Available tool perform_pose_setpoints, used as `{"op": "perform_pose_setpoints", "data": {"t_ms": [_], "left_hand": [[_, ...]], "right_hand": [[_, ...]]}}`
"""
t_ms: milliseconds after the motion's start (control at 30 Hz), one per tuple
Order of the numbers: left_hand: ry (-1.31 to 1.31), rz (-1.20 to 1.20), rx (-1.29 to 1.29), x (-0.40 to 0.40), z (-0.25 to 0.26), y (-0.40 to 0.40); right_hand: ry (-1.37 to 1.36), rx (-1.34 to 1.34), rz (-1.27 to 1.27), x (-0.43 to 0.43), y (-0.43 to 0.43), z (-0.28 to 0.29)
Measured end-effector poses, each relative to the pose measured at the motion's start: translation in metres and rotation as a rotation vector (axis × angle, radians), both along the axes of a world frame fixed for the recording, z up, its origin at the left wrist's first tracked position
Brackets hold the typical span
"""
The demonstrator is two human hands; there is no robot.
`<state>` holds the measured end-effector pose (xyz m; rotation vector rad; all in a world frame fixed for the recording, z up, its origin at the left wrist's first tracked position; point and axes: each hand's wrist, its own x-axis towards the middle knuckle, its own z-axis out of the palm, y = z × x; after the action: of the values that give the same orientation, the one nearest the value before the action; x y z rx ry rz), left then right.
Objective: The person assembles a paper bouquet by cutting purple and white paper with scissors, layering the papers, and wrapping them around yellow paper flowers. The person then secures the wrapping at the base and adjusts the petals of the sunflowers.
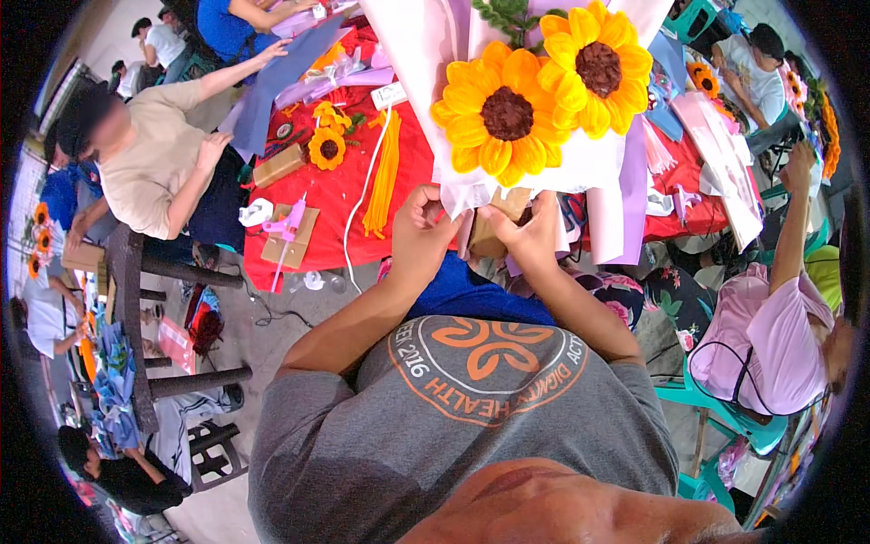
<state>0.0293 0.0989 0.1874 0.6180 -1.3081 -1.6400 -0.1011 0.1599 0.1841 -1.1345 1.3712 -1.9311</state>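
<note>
Both hands are at the lower edge of a bouquet of large yellow fuzzy sunflowers [508, 114] with brown centres, wrapped in white and lilac paper [408, 41]. My left hand [423, 228] pinches the edge of the white inner wrap [469, 194] between thumb and fingers. My right hand [525, 228] holds the wrap on the other side, its thumb beside a brown cardboard piece [488, 234] under the flowers. Part of that cardboard is hidden by the paper and the hands.
On the red-covered table [326, 234] lie a pink glue gun [292, 221] on cardboard, small sunflowers [327, 149], orange pipe cleaners [384, 177] and a white cord [367, 183]. A person in beige [149, 149] handles blue paper at left; a person in pink [768, 333] sits at right.
</note>
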Motion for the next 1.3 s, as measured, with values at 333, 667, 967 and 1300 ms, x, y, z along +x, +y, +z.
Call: {"op": "perform_pose_setpoints", "data": {"t_ms": [333,667,967,1300], "left_hand": [[-0.089,0.13,-0.111,0.002,0.0,0.002],[-0.151,0.15,-0.202,-0.007,0.0,0.001],[-0.189,0.113,-0.172,-0.003,0.011,0.006],[-0.194,0.193,-0.347,-0.006,0.001,0.002]], "right_hand": [[-0.106,-0.047,-0.017,0.006,-0.002,0.003],[-0.12,-0.027,-0.071,0.011,-0.002,-0.001],[-0.063,0.034,-0.088,0.011,-0.003,-0.003],[-0.083,0.008,-0.085,0.012,-0.004,-0.01]]}}
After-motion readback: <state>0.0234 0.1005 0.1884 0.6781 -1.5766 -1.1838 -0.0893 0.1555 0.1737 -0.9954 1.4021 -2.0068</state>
